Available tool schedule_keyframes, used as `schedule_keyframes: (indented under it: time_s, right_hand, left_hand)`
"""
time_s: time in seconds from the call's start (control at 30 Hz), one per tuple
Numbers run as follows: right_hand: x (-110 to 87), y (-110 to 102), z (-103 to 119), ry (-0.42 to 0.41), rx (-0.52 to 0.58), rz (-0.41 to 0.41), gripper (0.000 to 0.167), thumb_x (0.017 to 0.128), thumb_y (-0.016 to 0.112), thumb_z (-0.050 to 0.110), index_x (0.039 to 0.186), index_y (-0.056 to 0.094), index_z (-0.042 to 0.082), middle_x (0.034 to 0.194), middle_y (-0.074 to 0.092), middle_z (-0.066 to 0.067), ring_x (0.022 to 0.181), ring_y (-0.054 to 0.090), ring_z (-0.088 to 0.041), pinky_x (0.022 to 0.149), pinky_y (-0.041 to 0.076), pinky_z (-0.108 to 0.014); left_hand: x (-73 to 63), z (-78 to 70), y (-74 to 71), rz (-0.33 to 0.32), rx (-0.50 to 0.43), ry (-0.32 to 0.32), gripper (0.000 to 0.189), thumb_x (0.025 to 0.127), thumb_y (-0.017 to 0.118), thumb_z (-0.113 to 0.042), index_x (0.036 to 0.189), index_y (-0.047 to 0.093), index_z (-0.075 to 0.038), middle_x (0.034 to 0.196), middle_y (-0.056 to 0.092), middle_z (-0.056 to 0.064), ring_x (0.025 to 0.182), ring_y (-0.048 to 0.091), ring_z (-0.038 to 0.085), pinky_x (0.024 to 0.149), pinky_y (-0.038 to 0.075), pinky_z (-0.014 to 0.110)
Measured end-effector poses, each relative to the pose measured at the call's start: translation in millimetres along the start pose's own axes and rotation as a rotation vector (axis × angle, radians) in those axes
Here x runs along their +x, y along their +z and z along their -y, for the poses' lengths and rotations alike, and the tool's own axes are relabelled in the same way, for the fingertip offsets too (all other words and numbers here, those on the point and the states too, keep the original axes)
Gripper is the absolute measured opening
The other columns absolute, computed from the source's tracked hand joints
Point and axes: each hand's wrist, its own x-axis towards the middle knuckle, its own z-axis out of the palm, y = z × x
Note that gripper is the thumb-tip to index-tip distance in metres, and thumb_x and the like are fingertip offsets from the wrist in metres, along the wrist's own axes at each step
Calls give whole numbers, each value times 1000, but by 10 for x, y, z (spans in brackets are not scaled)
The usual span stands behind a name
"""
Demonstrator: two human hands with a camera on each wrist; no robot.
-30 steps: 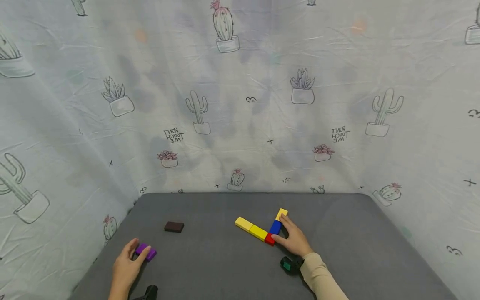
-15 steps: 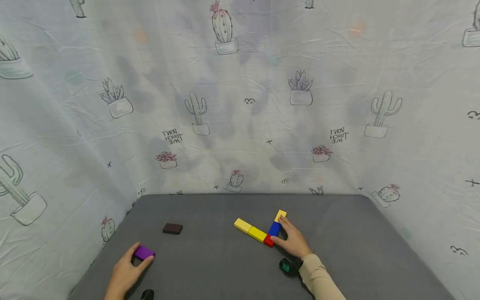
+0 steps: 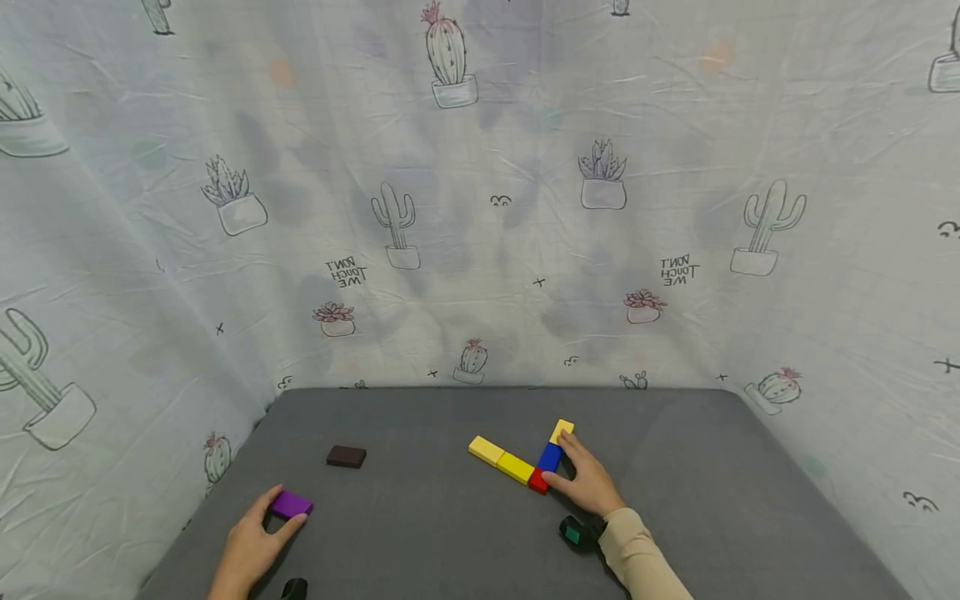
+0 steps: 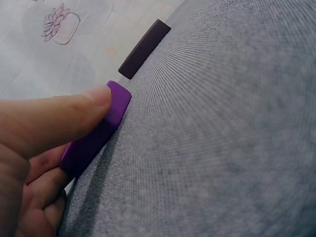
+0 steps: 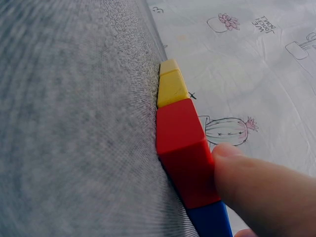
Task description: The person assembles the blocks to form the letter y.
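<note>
My left hand [image 3: 251, 542] pinches a purple block [image 3: 292, 505] between thumb and fingers at the table's left side. In the left wrist view, the thumb lies along one side of this purple block [image 4: 98, 131], low over the grey cloth. My right hand [image 3: 588, 483] rests on a V-shaped chain of blocks. Its thumb touches the red block [image 3: 537, 481] at the corner. Its fingers reach past the blue block [image 3: 550, 457] to the pale yellow block [image 3: 562, 428] at the end. The other arm has a bright yellow block [image 3: 515, 467] and another pale yellow block [image 3: 487, 450].
A dark brown block [image 3: 347, 457] lies behind the purple one. The grey cloth-covered table [image 3: 420, 542] ends at a cactus-print curtain [image 3: 480, 250]. A black wrist device [image 3: 576, 533] sits by the right wrist, and part of another [image 3: 296, 589] shows near the left.
The left hand has turned the purple block slightly, so more of its broad top face shows. The right hand and the V-shaped chain have stayed in place.
</note>
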Motion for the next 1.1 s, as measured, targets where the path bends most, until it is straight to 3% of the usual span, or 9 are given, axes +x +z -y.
schedule_keyframes:
  time_s: [0.43, 0.73, 0.87, 1.1]
  right_hand:
    - [-2, -33, 25, 6, -2, 6, 82, 84, 66, 48, 144, 37, 1, 150, 34, -19, 136, 35, -41, 107, 31, -60]
    - [-5, -54, 41, 0, 11, 5, 82, 84, 67, 46, 144, 37, 1, 150, 34, -19, 136, 35, -41, 107, 30, -60]
    - [-7, -41, 34, 4, 6, 9, 82, 84, 66, 47, 144, 37, 1, 150, 34, -19, 136, 35, -41, 107, 31, -60]
    - [1, -31, 9, 9, 0, 8, 82, 84, 66, 48, 145, 37, 1, 151, 33, -19, 136, 34, -41, 107, 31, -60]
  left_hand:
    - [-10, -41, 6, -4, -12, -4, 90, 86, 63, -52, 141, 32, 11, 141, 30, 37, 129, 30, 56, 104, 29, 65]
    - [-29, -55, 49, -76, -35, -36, 83, 89, 62, -45, 139, 32, 14, 138, 31, 38, 127, 30, 55, 104, 29, 64]
    - [-43, -39, 66, -124, -42, -30, 80, 88, 64, -40, 138, 34, 15, 136, 33, 38, 126, 33, 56, 102, 31, 64]
    - [-28, -28, 64, -138, -55, -4, 80, 89, 64, -40, 138, 33, 16, 135, 33, 38, 124, 34, 56, 101, 31, 65]
